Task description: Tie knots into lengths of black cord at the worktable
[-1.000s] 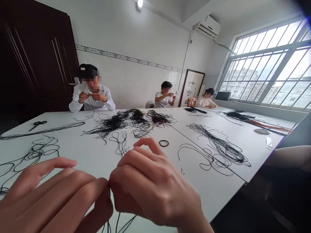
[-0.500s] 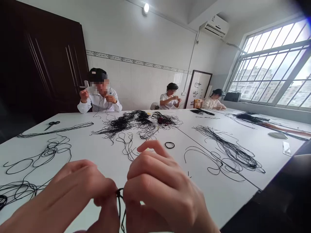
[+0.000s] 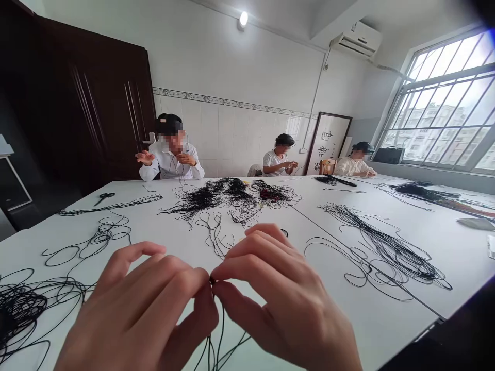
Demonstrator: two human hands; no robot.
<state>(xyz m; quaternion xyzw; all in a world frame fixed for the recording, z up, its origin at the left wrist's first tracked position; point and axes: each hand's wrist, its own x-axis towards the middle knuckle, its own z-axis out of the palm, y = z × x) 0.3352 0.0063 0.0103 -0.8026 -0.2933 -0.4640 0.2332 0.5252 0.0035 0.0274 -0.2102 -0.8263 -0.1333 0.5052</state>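
Note:
My left hand and my right hand meet over the white table, with the fingertips of both pinching a thin black cord. Its strands hang down past the table's front edge. A large tangle of black cord lies beyond my hands, and a loose heap of black cord lies left of my left hand. A long bundle of black cord lies to the right. A small black ring is mostly hidden behind my right hand.
Black scissors and a straight black cord bundle lie at the table's left. Several seated people work cord across the table, among them a person in a white shirt. A dark wardrobe stands left, and a barred window is right.
My hands have come closer together, and their fingertips now meet on the cord. The room has shifted rightward in view, and my right hand now covers most of the black ring.

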